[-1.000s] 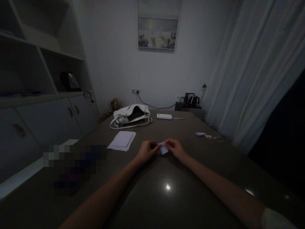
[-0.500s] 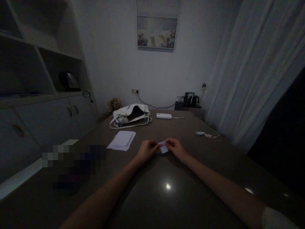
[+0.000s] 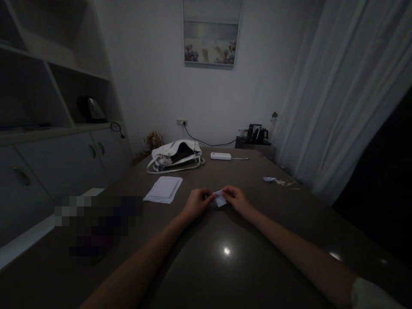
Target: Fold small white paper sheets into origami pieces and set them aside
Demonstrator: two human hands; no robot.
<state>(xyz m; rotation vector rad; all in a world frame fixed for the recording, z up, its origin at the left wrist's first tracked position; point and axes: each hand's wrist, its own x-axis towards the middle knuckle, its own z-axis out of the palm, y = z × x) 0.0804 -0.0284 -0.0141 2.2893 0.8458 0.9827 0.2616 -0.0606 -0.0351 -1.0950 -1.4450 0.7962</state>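
Observation:
A small folded piece of white paper (image 3: 220, 201) is held between my two hands, just above or on the dark table. My left hand (image 3: 198, 201) pinches its left corner with thumb and fingers. On the other side, my right hand (image 3: 236, 198) grips the upper right edge, its thumb lying on the paper. The fingers cover part of the paper's upper edge. To the left of my left hand lies a stack of white paper sheets (image 3: 163, 189). A small folded paper shape (image 3: 269, 179) rests farther off to the right.
A white handbag (image 3: 175, 155) sits gaping at the table's far side, with a white power bank (image 3: 220, 156) and its short cable to the right. Paper scraps (image 3: 286, 183) lie near the right edge of the table (image 3: 244, 274). A blurred-out patch covers something at the left.
Both hands keep their pinch on the folded paper, with barely any finger movement. The whole view has shifted very slightly.

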